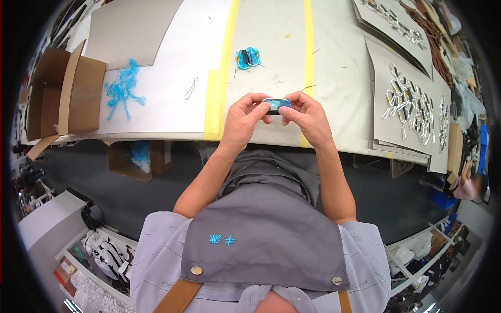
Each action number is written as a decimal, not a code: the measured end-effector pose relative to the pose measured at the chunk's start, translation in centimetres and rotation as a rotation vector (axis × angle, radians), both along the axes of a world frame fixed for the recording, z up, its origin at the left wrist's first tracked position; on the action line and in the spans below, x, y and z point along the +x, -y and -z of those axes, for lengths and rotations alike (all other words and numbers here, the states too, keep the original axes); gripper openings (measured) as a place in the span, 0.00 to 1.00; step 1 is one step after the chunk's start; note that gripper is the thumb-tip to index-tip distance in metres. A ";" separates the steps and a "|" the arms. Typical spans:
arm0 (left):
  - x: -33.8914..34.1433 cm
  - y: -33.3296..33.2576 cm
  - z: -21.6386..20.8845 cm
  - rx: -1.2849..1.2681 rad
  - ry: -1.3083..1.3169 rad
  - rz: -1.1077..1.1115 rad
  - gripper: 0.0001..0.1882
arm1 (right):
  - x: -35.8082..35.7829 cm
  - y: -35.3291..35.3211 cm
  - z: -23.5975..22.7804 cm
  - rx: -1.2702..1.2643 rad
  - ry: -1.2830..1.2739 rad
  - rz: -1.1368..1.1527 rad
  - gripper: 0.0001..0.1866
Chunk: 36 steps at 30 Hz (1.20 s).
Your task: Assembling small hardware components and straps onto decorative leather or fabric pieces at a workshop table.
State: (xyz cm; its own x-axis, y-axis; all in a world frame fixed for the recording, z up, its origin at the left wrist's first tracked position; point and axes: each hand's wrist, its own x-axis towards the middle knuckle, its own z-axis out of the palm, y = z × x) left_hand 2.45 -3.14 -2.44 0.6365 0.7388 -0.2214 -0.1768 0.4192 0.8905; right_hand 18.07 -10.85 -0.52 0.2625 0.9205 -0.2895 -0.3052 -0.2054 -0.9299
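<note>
Just over the table's near edge, my left hand (246,116) and my right hand (309,116) pinch a small flat bundle (276,104) between thumbs and fingers, one hand at each end. It looks light blue and shiny on top, with a black strip along its lower side; its exact kind is not clear. Farther off on the table lies a similar blue-wrapped bundle (248,58) with a black band and a white cord loop. To the left of my hands rests a thin white cord loop (191,88).
Crumpled blue plastic film (124,89) lies left, beside an open cardboard box (83,94). At right, grey boards (383,104) carry many white cord loops with dark tags (412,107). Yellow tape strips (222,78) cross the table. Another box (125,163) with blue film stands underneath.
</note>
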 end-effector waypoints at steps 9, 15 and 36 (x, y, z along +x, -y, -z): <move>-1.8 -1.2 -0.4 0.153 -0.146 0.182 0.10 | -0.2 0.8 0.0 0.122 0.497 -0.019 0.06; -1.9 -1.1 -0.9 0.060 -0.215 0.306 0.07 | -0.6 0.9 -0.5 0.236 0.557 -0.010 0.07; -2.0 -0.3 -0.3 0.419 -0.517 0.308 0.08 | 0.3 2.0 0.3 0.316 -0.003 -0.167 0.07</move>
State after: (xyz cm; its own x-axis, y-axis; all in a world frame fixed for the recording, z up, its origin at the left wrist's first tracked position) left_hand 0.44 -2.85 -2.12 0.7194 0.6321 -0.2880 0.3806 -0.0118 0.9247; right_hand 18.37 -12.86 -0.80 0.1008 0.9948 0.0161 -0.2950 0.0453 -0.9544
